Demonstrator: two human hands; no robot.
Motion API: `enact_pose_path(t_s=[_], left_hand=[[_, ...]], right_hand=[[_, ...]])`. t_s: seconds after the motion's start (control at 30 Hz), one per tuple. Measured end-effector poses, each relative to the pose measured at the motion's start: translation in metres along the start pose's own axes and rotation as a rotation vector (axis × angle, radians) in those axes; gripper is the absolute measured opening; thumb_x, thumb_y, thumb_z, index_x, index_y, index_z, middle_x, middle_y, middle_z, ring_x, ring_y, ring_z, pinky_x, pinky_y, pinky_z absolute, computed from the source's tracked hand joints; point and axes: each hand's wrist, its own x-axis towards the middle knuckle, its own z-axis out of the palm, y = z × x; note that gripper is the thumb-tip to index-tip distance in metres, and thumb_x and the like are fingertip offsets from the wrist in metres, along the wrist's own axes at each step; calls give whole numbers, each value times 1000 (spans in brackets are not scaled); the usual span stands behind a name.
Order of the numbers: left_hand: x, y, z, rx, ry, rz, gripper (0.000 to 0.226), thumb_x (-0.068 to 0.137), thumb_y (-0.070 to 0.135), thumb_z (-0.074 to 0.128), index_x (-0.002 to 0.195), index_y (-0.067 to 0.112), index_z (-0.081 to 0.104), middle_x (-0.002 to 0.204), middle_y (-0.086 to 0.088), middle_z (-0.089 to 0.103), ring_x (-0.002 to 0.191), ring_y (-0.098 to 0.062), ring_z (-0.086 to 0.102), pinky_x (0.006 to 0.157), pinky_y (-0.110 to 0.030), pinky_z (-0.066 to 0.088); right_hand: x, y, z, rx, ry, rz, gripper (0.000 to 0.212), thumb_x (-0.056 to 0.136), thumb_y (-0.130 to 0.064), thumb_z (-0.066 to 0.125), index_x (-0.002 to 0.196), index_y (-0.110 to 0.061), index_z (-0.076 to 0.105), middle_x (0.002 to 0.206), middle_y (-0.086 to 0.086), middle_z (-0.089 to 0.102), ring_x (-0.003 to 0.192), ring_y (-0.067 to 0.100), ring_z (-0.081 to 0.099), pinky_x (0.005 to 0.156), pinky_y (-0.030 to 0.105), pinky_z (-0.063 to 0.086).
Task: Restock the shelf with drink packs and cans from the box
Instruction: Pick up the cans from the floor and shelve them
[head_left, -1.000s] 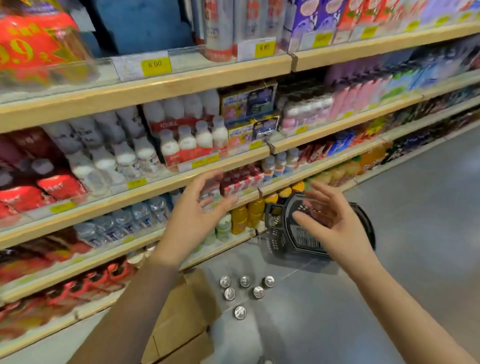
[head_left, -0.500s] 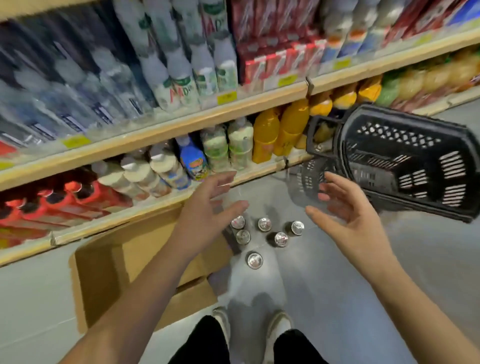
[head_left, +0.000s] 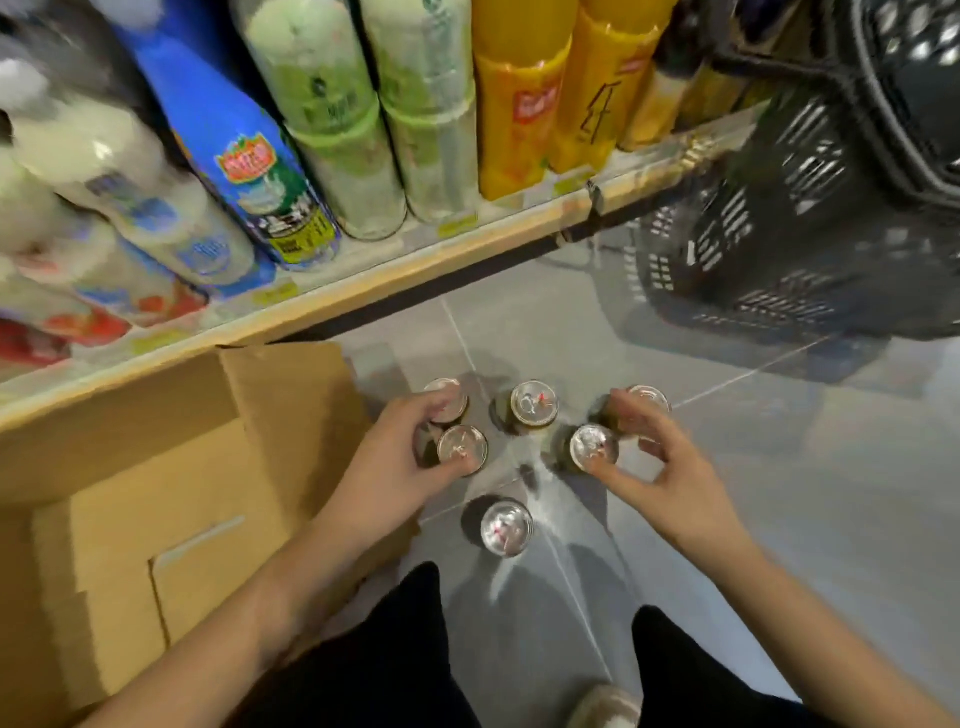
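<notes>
On the grey tiled floor (head_left: 779, 519) in front of the lowest wooden shelf (head_left: 415, 270), six silver-topped drink cans stand upright in a loose cluster. The left hand (head_left: 395, 467) is curled round two of them at once: the far left can (head_left: 447, 397) under the fingers and the near left can (head_left: 462, 448) against the thumb, both touched and gripped from the side. The right hand (head_left: 660, 467) is closed in the same way on the far right can (head_left: 647, 400) and the near right can (head_left: 594, 447), its thumb lying against the nearer one. Between the hands, the middle can (head_left: 534, 404) stands free, and the nearest can (head_left: 506, 526) stands alone, apart from both hands and close to the person's dark-trousered knees (head_left: 395, 649).

Just left of the cans lies the open brown cardboard box (head_left: 156, 493), its flaps spread, tucked against the shelf edge. Above it the shelf carries tall bottles in rows: a blue-labelled bottle (head_left: 244, 156), pale green bottles (head_left: 337, 130) and orange juice bottles (head_left: 514, 104). At the upper right, a black plastic shopping basket (head_left: 810, 208) rests on the floor beside the shelf, well apart from the cans.
</notes>
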Motion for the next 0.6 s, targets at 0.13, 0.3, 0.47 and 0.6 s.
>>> enact_pose_path(t_s=[0.13,0.3,0.47,0.6], left_hand=[[3,-19,18,35,28,-42,69,75,33,85,136,36,54,130,18,51,121,5,50,108,-24,42],[8,-33,27,81,43,-44,71,70,27,89,133,32,56,129,16,50,123,5,47,109,-26,42],[10,-35,35,110,45,42,67,71,19,88,130,32,57,130,15,48,124,5,45,106,-21,41],[9,-37,38,187,29,115,68,72,15,86,133,27,57,133,14,45,127,0,45,109,-18,38]], right_hand=[[7,25,9,-81,-11,-6,71,75,-39,87,140,-37,56,133,-15,60,121,0,58,99,12,39],[12,38,15,-130,-10,-17,72,73,-39,86,139,-31,59,132,-11,59,123,-3,53,101,2,31],[13,48,21,-121,9,-13,71,72,-27,92,133,-33,57,128,-12,58,118,-22,46,96,-2,31],[15,52,24,-107,6,21,72,71,-22,93,130,-37,55,130,-9,58,116,-22,46,95,-3,31]])
